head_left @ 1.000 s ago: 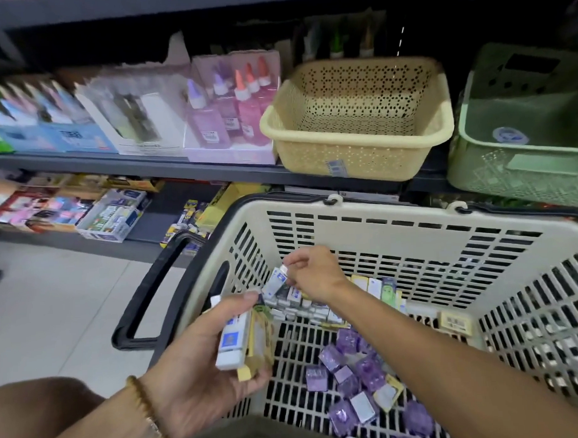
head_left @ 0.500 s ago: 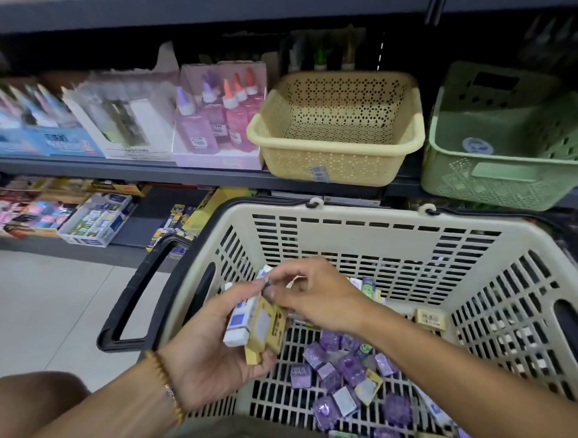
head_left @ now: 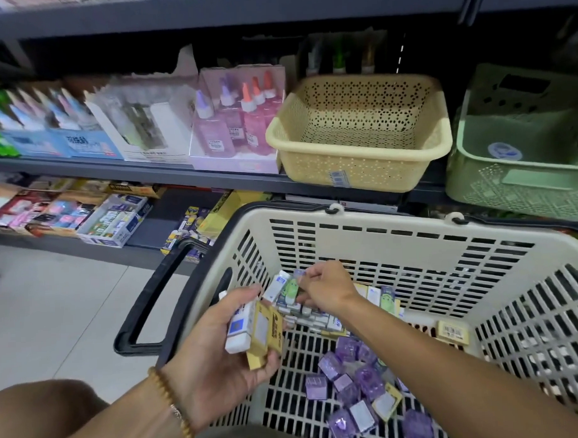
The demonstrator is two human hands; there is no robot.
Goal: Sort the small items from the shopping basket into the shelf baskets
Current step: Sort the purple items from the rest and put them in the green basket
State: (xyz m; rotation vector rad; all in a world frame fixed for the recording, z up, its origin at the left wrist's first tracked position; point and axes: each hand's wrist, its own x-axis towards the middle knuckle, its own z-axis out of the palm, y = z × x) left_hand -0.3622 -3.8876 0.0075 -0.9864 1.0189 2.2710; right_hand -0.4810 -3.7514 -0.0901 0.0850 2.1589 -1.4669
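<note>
Green eraser [head_left: 289, 289] pinched in right hand [head_left: 326, 291] grip, over shopping basket [head_left: 396, 244]

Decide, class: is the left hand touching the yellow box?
Touching. The head view shows the left hand curled around the yellow box, thumb above and fingers beneath, holding it beside a white eraser.

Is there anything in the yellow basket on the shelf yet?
No, the yellow basket on the shelf shows only its bare perforated floor and walls, while the small items still lie in the shopping basket below.

left grip [head_left: 217, 359]: erasers [head_left: 252, 328] | right grip [head_left: 326, 291]: green eraser [head_left: 289, 289] | shopping basket [head_left: 363, 229]
</note>
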